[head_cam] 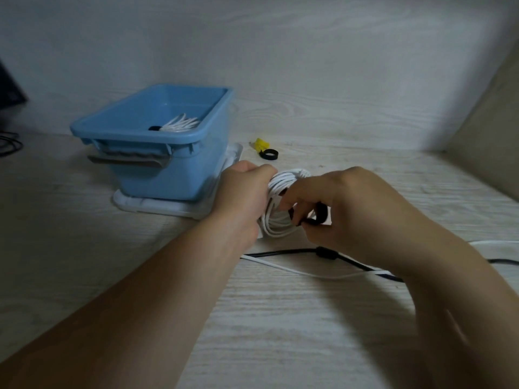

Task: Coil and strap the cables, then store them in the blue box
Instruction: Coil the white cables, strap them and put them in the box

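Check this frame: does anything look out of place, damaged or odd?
Nothing stands out. The hands, left and right, hold a white coil with a black strap; another strapped coil lies in the blue box; loose cables wait nearby.

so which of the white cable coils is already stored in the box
The strapped white coil lying inside the blue box. The other white coil is outside it, over the table, held by the left hand while the right hand works a black strap.

White coiled cable (280, 189) beside blue box (157, 153), black strap (320, 214) around it.
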